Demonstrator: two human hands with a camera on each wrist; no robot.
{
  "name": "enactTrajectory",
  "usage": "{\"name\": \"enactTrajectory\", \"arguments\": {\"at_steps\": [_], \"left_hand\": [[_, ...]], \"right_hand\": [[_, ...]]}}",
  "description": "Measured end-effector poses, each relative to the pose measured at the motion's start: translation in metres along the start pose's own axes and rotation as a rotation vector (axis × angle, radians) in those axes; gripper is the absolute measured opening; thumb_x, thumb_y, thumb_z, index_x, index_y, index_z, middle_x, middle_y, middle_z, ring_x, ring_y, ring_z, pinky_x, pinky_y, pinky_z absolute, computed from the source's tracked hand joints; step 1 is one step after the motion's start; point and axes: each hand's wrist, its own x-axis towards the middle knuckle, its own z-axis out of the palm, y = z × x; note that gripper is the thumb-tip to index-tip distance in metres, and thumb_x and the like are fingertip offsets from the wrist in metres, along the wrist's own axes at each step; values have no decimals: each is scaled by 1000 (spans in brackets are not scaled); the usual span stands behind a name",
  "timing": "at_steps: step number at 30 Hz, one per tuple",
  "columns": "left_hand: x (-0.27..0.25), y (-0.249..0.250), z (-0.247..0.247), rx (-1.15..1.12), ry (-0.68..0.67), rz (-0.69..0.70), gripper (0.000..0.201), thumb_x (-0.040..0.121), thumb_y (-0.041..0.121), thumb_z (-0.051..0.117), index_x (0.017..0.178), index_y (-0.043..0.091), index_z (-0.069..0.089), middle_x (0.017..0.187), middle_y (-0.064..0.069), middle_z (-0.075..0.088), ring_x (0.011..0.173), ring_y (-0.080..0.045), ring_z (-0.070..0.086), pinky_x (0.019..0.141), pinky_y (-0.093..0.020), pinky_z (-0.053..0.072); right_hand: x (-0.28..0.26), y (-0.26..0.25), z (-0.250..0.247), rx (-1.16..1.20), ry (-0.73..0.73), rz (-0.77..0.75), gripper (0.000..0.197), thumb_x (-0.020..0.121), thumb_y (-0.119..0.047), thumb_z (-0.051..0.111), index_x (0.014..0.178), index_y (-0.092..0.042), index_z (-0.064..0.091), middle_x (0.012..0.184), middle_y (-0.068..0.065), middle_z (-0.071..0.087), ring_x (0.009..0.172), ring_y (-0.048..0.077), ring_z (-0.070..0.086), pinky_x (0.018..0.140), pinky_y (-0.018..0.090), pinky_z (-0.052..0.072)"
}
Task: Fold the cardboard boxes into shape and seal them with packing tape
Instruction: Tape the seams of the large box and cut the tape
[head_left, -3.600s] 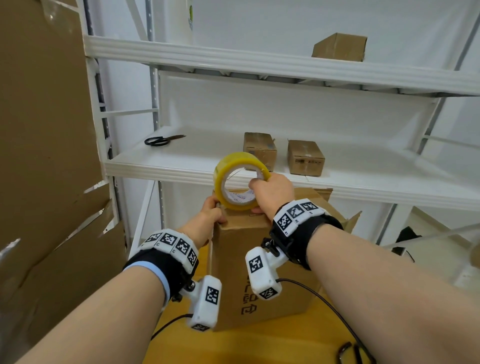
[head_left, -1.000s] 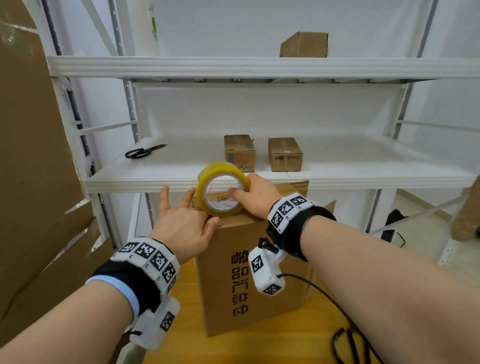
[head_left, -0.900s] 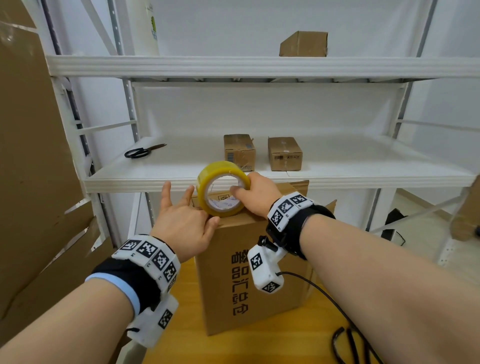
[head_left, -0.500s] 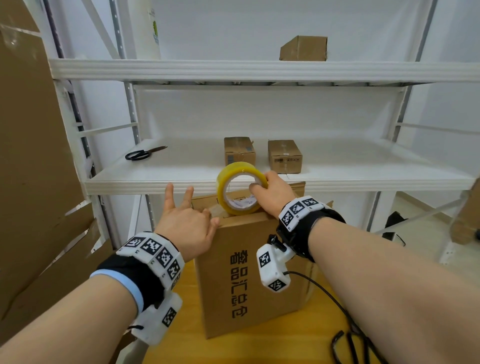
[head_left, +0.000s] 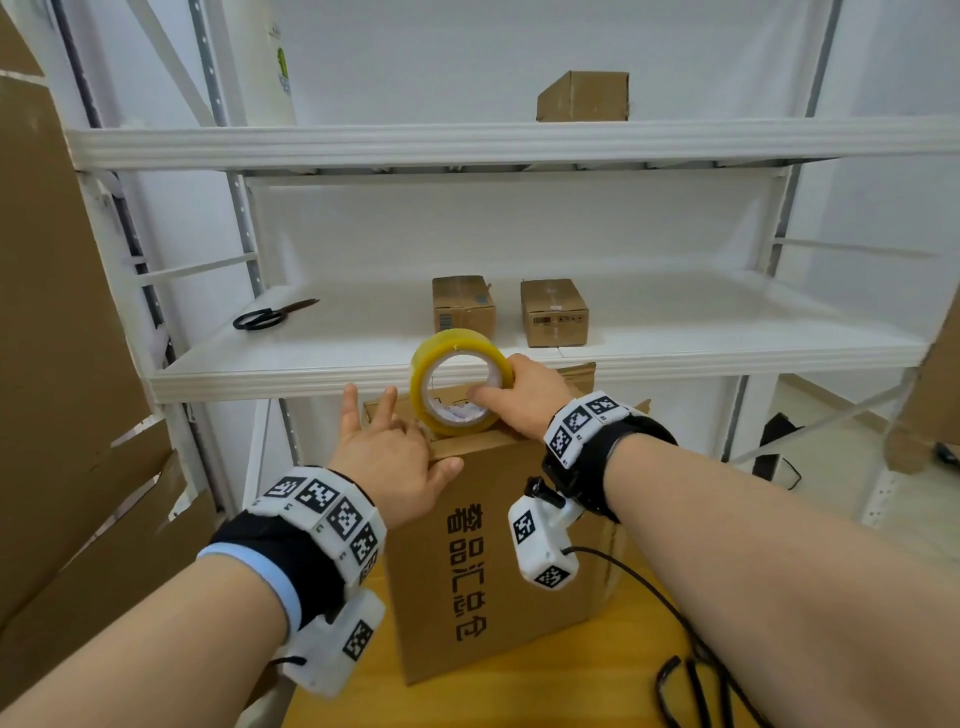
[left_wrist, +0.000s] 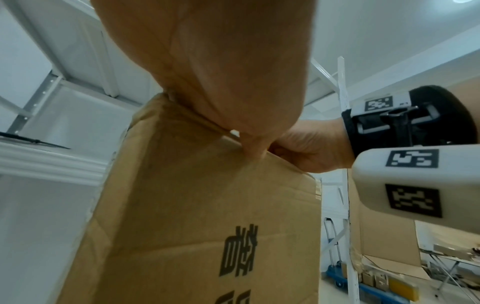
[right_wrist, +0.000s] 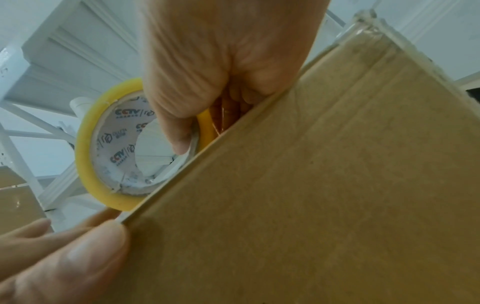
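A tall brown cardboard box (head_left: 483, 561) with black printed characters stands upright on a wooden table (head_left: 597, 691). A yellow tape roll (head_left: 460, 382) sits on edge on the box's top. My right hand (head_left: 524, 397) grips the roll, thumb through its core, as the right wrist view shows at the roll (right_wrist: 109, 156). My left hand (head_left: 387, 457) lies flat on the box's top near corner, fingers straight, thumb over the front face (left_wrist: 207, 205). The box's top surface is mostly hidden behind both hands.
White metal shelving (head_left: 519, 358) stands just behind the box. On its middle shelf lie black scissors (head_left: 270, 315) and two small cardboard boxes (head_left: 462, 304) (head_left: 553, 312). Another small box (head_left: 584, 96) sits on the upper shelf. Flat cardboard sheets (head_left: 62, 338) lean at left. A black cable (head_left: 691, 670) trails at right.
My right hand has drawn the tape roll to the right along the box top. My left hand has stayed pressed on the near left corner.
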Motion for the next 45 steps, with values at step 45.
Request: {"name": "enactTrajectory", "arguments": {"at_steps": [45], "left_hand": [[8,24,-25,-51,-152,-4,70,97,64,17,146,19,41,158,-6,33,151,-26,13,116,-65,-7]], "right_hand": [[7,35,-25,28,82,69,30,96,-50,50,97,-20,56,79,-1,58,73,19,58,59,29,44]]}}
